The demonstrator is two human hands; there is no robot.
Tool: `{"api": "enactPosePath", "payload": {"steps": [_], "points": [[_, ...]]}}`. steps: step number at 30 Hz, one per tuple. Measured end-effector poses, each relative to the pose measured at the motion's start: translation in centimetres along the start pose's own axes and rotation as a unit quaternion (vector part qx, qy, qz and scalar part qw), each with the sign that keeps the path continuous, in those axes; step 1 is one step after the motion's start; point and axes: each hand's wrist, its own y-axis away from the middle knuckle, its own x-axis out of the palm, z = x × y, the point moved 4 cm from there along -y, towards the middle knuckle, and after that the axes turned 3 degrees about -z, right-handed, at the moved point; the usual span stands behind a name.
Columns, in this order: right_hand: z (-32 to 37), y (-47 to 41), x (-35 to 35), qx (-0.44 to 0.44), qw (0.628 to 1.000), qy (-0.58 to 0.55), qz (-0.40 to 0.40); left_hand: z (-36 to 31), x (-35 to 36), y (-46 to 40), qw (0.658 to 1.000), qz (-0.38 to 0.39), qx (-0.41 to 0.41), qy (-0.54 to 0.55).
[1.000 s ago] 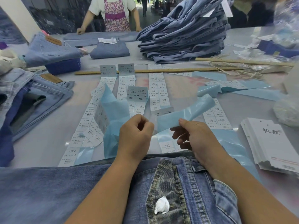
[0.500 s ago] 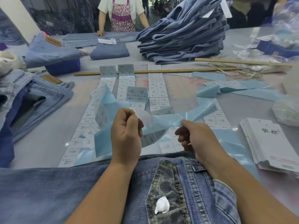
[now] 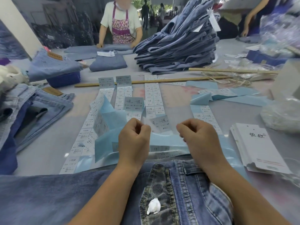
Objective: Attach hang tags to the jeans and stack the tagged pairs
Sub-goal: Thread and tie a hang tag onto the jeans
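Jeans [image 3: 186,192] lie flat at the near edge of the table [image 3: 48,148], waistband and belt loops towards the person, leopard-print patch with a white wad on it facing up; probably laid this way so the waistband is reachable for tagging. Hang tags [image 3: 258,148], a fanned white stack, sit near the right edge just beside the jeans, within easy reach of the right hand. Label strips [image 3: 152,96] on pale blue backing run in columns from the middle of the table towards the near edge, so stickers can likely be peeled in order. One blue backing strip [image 3: 168,140] lies across, just beyond the jeans, between the two hands.

Left hand [image 3: 134,140] is raised over the strips, fingers curled into a fist, thumb and forefinger pinched; what it pinches is too blurred to tell, maybe a sticker. Right hand [image 3: 199,137] is likewise curled, knuckles up, fingertips [image 3: 181,129] pinching at the backing strip's end. Both forearms cross the jeans, wrists straight, hands apart.

Stacked jeans [image 3: 177,46] form a tall pile at the far edge, a white tag poking out on top; judged to be the tagged stack. Wooden ruler [image 3: 146,82] lies across the heads of the strips.
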Motion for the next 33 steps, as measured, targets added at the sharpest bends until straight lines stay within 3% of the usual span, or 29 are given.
{"api": "enactPosePath", "payload": {"steps": [3,7,14,20,24,29,33], "points": [[3.2,1.8,-3.2,-0.185,0.977,0.093,-0.047,-2.3,1.8,0.7,0.998,0.050,-0.013,-0.044],[3.7,3.6,-6.7,-0.243,0.954,0.165,-0.052,-6.8,5.4,3.0,0.989,0.127,0.022,-0.077],[1.9,4.6,-13.3,-0.212,0.961,0.138,-0.111,-13.0,11.5,7.2,0.969,0.233,0.028,-0.074],[-0.8,3.7,-17.4,-0.192,0.963,0.113,-0.153,-13.4,16.8,9.0,0.948,0.311,0.006,-0.063],[-3.1,2.0,-19.7,-0.122,0.972,0.061,-0.191,-13.1,20.1,8.9,0.935,0.354,-0.010,-0.020],[-7.9,-0.6,-20.9,0.045,0.990,0.008,-0.136,-11.1,23.4,7.1,0.923,0.333,0.051,-0.188],[-10.9,-1.1,-20.5,0.095,0.990,0.003,-0.101,-9.4,25.5,5.9,0.907,0.353,0.046,-0.226]]}}
